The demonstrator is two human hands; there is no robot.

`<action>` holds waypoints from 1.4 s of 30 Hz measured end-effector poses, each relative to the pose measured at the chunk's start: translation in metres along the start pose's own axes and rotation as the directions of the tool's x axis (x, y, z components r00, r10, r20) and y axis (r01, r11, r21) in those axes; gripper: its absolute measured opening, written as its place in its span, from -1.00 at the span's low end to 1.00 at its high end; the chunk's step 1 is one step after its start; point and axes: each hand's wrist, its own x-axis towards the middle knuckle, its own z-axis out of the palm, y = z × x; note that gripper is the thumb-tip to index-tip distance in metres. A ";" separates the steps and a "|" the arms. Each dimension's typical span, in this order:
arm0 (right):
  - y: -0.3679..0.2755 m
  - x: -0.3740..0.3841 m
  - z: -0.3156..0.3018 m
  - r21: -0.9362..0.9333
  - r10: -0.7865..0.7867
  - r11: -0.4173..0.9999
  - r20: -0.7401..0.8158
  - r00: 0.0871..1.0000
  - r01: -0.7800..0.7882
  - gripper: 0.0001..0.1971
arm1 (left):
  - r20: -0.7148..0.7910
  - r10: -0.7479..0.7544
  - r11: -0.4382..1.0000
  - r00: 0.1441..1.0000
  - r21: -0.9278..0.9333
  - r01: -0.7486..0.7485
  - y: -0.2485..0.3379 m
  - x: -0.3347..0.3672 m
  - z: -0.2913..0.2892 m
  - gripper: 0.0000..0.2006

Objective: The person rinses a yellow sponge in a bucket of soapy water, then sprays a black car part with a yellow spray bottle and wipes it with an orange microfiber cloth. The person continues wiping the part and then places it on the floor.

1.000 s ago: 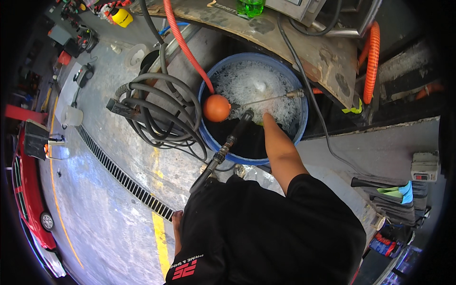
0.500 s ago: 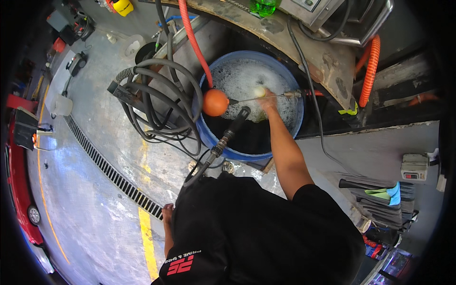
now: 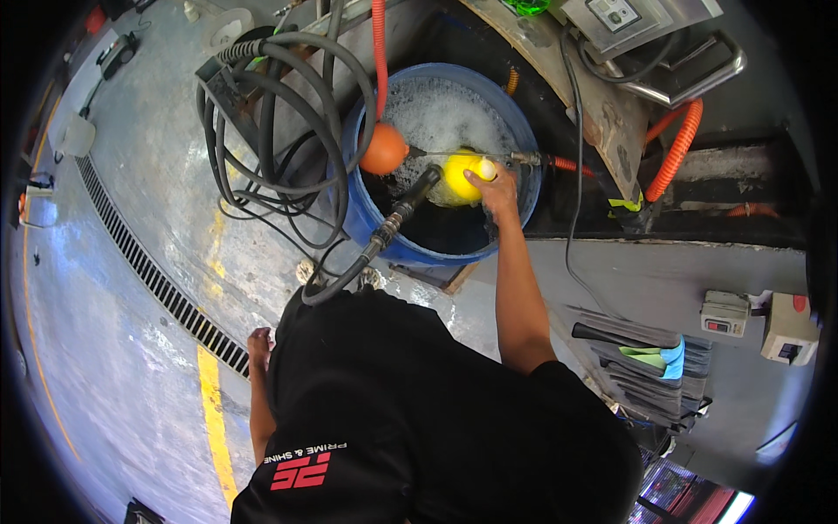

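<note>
My right hand (image 3: 499, 190) is closed around the pale top of a yellow, rounded, bottle-like container (image 3: 461, 177). The container sits at the surface of foamy water inside a large blue drum (image 3: 394, 256), its lower part hidden by the water. To its left, an orange ball float (image 3: 383, 148) hangs on a thin metal rod (image 3: 432, 155) across the drum. A black hose end with a metal coupling (image 3: 384, 231) reaches over the near rim, close to the container. My left hand (image 3: 259, 343) hangs low beside my body, fingers loosely bent and apart, with nothing visible in it.
Coiled black hoses (image 3: 279, 148) hang left of the drum, beside a red hose (image 3: 380, 52). A wooden board (image 3: 572, 87) and a metal-framed machine (image 3: 663, 61) stand at the far right. Grey mats (image 3: 642, 371) hang on the right wall. A floor drain (image 3: 153, 271) runs at left.
My right hand has lifted the yellow container, mostly sunk under the foam before, so its body now shows above the water. The view has shifted, with the drum appearing higher and farther left.
</note>
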 end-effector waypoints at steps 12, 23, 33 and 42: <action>0.033 -0.014 -0.004 -0.034 -0.082 0.996 -0.051 0.995 0.081 -0.59 | 0.007 -0.493 0.850 0.870 -0.211 0.483 0.053 0.001 -0.006 -0.75; 0.060 0.040 0.062 -0.434 0.053 0.897 0.280 0.958 0.077 -0.56 | -0.011 -0.458 0.863 0.889 -0.244 0.442 0.032 -0.015 -0.010 -0.74; 0.021 -0.009 0.012 -0.279 0.193 0.960 0.607 0.771 -0.021 -0.46 | -0.174 -0.472 0.875 0.864 -0.212 0.435 -0.042 -0.073 -0.032 -0.72; -0.052 -0.065 -0.102 -0.264 -0.223 0.939 0.016 0.975 0.219 -0.35 | -0.221 -0.441 0.888 0.870 -0.250 0.386 -0.061 -0.111 -0.022 -0.65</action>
